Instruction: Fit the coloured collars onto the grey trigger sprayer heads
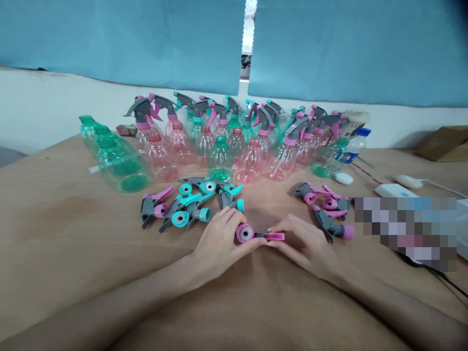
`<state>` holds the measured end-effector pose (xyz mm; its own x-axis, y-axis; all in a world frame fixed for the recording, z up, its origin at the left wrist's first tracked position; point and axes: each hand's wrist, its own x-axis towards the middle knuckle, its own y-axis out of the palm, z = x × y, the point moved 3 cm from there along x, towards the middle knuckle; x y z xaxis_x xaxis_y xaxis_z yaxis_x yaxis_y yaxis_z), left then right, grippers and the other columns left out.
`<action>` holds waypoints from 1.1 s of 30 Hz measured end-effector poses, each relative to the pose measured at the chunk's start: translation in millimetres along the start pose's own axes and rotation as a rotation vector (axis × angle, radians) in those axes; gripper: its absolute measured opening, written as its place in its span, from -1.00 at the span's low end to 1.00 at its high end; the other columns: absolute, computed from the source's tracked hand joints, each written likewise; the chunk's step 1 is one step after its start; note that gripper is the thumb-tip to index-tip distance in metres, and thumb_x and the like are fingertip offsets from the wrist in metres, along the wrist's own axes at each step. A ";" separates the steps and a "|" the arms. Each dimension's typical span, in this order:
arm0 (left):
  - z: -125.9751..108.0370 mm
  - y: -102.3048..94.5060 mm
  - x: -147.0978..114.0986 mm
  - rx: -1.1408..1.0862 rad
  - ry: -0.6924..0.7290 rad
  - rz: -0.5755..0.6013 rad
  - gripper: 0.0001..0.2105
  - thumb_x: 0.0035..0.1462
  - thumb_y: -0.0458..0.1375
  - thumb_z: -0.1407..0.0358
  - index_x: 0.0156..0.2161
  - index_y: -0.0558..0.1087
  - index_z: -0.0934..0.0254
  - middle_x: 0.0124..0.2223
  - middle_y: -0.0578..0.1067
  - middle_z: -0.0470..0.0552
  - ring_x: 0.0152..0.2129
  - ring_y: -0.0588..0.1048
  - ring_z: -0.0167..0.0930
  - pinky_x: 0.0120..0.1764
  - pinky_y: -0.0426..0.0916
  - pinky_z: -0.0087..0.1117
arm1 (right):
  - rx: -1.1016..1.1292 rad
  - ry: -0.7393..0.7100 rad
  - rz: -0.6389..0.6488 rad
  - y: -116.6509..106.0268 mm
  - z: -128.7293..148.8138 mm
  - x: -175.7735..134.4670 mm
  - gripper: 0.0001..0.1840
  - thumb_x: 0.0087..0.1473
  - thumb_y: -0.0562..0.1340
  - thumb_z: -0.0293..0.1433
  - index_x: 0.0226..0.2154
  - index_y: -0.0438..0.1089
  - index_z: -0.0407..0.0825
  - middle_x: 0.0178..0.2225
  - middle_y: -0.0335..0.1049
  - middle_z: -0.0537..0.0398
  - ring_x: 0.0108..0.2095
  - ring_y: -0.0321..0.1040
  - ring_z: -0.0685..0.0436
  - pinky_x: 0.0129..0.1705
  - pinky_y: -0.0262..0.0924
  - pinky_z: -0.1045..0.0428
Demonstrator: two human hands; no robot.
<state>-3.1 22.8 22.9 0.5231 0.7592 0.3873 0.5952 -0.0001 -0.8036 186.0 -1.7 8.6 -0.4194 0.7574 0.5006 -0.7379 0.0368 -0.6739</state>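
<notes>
Fingers [228,219] of two hands [215,239] [309,246] closely pinch one sprayer [245,234], three more sprayers [332,227] lying right

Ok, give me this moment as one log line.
left hand: holding pink-collared spray head | right hand: at its pink trigger | nearby: loose spray heads both sides | beyond: bottles, some with heads fitted

I have a brown table [58,253] under me, its top dulled by a darker stain [75,209] toward the left edge. Past the far edge I see a white wall [40,97], and above it a blue curtain [127,44] spans my view. Above the middle of the far edge, a narrow gap [249,29] parts the curtain, glaring white with a dark patch low down. Beyond the left edge I can't make out a grey area [10,156].
</notes>
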 end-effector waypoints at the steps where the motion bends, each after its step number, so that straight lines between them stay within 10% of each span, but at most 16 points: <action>1: -0.3 -0.2 -0.2 -0.015 0.006 0.016 -0.69 0.12 0.14 0.06 -0.41 0.30 0.29 -0.40 0.35 -0.06 -0.40 0.34 -0.36 -0.30 0.27 -0.33 | 0.029 0.070 0.002 1.4 -2.2 1.1 -0.86 0.15 0.19 -0.28 -0.25 0.34 0.01 -0.35 0.42 0.08 -0.34 0.38 -0.08 -0.31 0.27 0.03; 6: -4.1 2.2 -4.9 -0.097 0.105 0.135 -0.68 0.08 0.18 0.05 -0.25 0.38 0.31 -0.27 0.42 0.00 -0.31 0.38 -0.33 -0.25 0.32 -0.31 | 0.140 0.362 -0.057 3.1 -19.8 5.3 -0.78 0.18 0.13 -0.23 -0.30 0.41 0.00 -0.30 0.47 0.07 -0.32 0.41 -0.10 -0.32 0.31 0.04; 15: -2.9 6.1 -10.8 -0.139 0.307 0.056 -0.67 0.11 0.21 0.21 -0.03 0.36 0.25 -0.15 0.45 0.05 -0.16 0.41 -0.31 -0.13 0.38 -0.29 | 0.177 0.356 -0.011 6.2 -18.8 6.5 -0.68 0.08 0.23 -0.20 -0.13 0.34 0.00 -0.27 0.44 0.05 -0.29 0.39 -0.11 -0.24 0.33 -0.04; 27: 7.1 -0.3 -2.3 -0.400 -0.102 -0.016 -0.73 0.04 0.26 0.36 -0.10 0.43 0.18 -0.18 0.50 -0.04 -0.32 0.49 -0.39 -0.25 0.43 -0.36 | 0.173 0.203 0.146 16.0 6.2 6.6 -0.45 -0.09 0.36 -0.16 -0.06 0.26 0.04 -0.11 0.37 0.04 -0.13 0.33 -0.15 -0.11 0.26 -0.06; 33: 5.2 0.2 -0.5 -0.328 -0.063 0.041 -0.74 0.03 0.26 0.34 -0.12 0.46 0.17 -0.14 0.49 -0.01 -0.22 0.47 -0.32 -0.16 0.40 -0.26 | 0.129 0.197 0.117 19.2 8.0 5.0 -0.62 0.06 0.27 -0.23 -0.06 0.26 0.05 -0.11 0.37 0.05 -0.12 0.33 -0.13 -0.09 0.24 -0.06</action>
<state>-6.4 25.8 20.2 0.5184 0.7927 0.3208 0.7440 -0.2332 -0.6261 165.5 -2.4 2.5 -0.4046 0.8641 0.2993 -0.7566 -0.1325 -0.6403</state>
